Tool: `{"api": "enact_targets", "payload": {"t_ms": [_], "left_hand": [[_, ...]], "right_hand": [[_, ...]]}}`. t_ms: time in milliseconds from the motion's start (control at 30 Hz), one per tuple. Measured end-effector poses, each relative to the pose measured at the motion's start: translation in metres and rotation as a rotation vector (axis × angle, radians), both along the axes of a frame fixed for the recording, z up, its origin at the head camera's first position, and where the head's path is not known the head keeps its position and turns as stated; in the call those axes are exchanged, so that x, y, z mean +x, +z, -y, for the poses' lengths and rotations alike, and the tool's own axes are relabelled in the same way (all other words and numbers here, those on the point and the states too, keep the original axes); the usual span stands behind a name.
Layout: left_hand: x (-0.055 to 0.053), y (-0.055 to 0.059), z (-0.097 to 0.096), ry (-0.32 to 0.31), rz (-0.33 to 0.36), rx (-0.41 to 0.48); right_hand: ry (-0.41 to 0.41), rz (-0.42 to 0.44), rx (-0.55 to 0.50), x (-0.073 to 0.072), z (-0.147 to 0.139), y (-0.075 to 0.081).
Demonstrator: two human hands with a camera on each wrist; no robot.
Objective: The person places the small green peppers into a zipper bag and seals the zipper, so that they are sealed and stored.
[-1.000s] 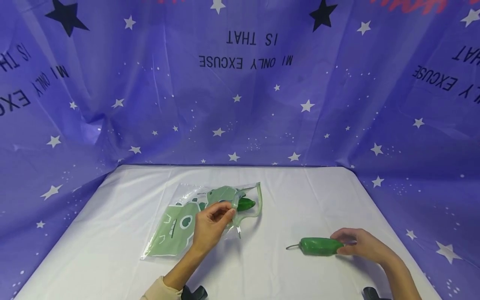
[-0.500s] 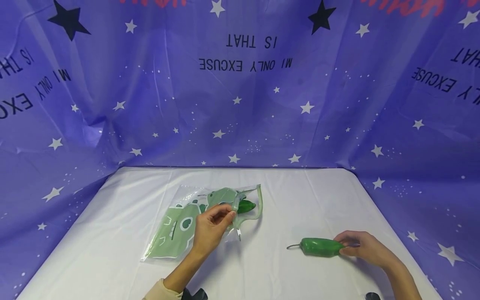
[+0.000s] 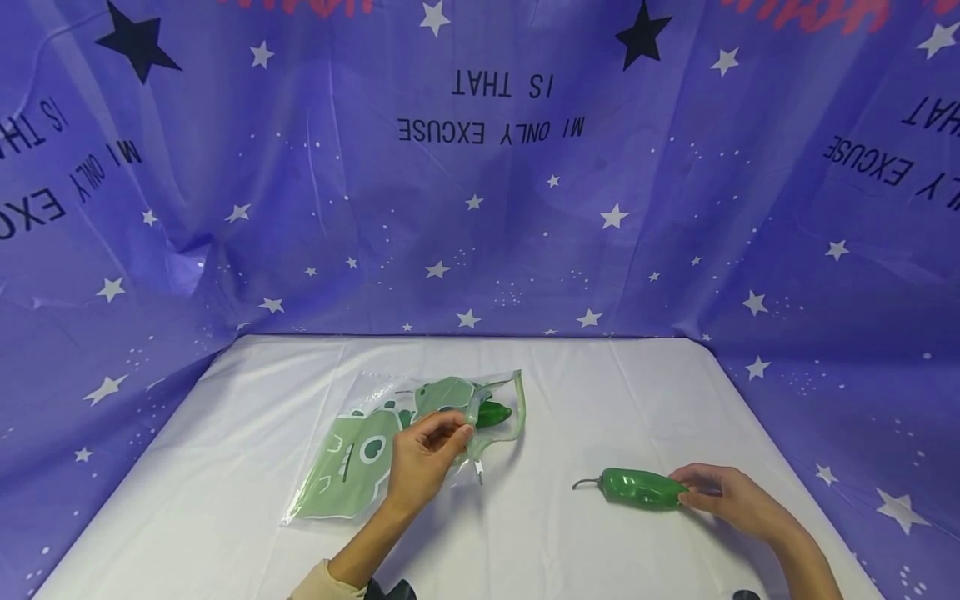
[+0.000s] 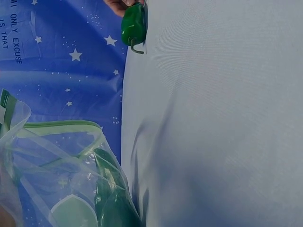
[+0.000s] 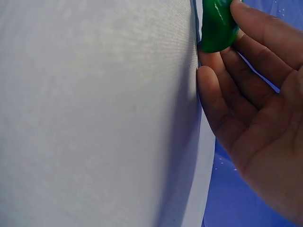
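Note:
My left hand (image 3: 423,458) pinches the near edge of the mouth of a clear zip bag (image 3: 337,467) printed with green cartoon monsters. The bag lies on its side, mouth parted towards the right. Inside it, close to the opening, is a green pepper (image 3: 492,413); the left wrist view shows this pepper (image 4: 111,189) through the plastic. Over on the right, my right hand (image 3: 731,497) grips the blunt end of another green pepper (image 3: 641,488) between thumb and fingers, its thin stem pointing left. In the right wrist view only this pepper's tip (image 5: 220,28) shows.
A white cloth (image 3: 540,533) covers the table. Behind and at both sides hangs a blue-purple curtain (image 3: 480,233) with stars and lettering. A small zip pull (image 3: 480,471) dangles from the bag's near corner. A dark object (image 3: 393,590) shows beside the left sleeve.
The pepper in my right hand has tilted slightly, its stem end rising a little. My left hand and the bag stay almost where they were.

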State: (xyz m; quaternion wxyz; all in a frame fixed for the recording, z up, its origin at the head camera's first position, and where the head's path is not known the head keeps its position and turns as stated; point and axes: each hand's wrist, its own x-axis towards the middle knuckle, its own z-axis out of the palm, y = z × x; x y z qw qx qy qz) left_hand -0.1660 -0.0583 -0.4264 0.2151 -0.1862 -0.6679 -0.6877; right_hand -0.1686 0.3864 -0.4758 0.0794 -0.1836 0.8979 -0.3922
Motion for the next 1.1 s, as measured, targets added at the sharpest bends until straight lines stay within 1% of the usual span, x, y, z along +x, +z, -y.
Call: {"api": "enact_targets", "payload": {"t_ms": [100, 200, 333, 500, 633, 733, 800, 933, 1033, 1100], "left_hand": [[0.005, 0.009, 0.000, -0.005, -0.004, -0.005], [0.007, 0.011, 0.000, -0.008, 0.005, -0.007], [0.007, 0.010, 0.000, -0.010, 0.001, 0.001], [0.006, 0.009, 0.001, -0.014, 0.008, -0.001], [0.006, 0.010, 0.001, -0.019, 0.010, -0.003], [0.005, 0.011, 0.001, -0.014, -0.001, -0.005], [0.005, 0.011, 0.001, -0.012, -0.006, -0.008], [0.006, 0.012, 0.001, -0.008, 0.014, -0.007], [0.008, 0.013, 0.001, -0.008, 0.029, -0.006], [0.008, 0.012, 0.001, -0.010, 0.024, -0.007]], "right_hand": [[-0.013, 0.004, 0.026, 0.000, 0.001, 0.001], [-0.012, 0.014, 0.030, 0.000, 0.001, 0.001], [-0.011, 0.042, 0.011, 0.001, 0.000, 0.001], [0.006, 0.032, 0.011, 0.000, 0.000, 0.006], [-0.025, 0.042, 0.027, -0.002, 0.001, 0.013], [-0.039, 0.035, 0.020, -0.004, 0.003, 0.019], [-0.040, 0.027, 0.004, -0.005, 0.005, 0.023], [-0.025, -0.007, -0.027, -0.007, 0.009, 0.029], [-0.007, -0.068, -0.033, -0.008, 0.014, 0.032], [-0.007, -0.106, -0.028, -0.010, 0.018, 0.036]]}}
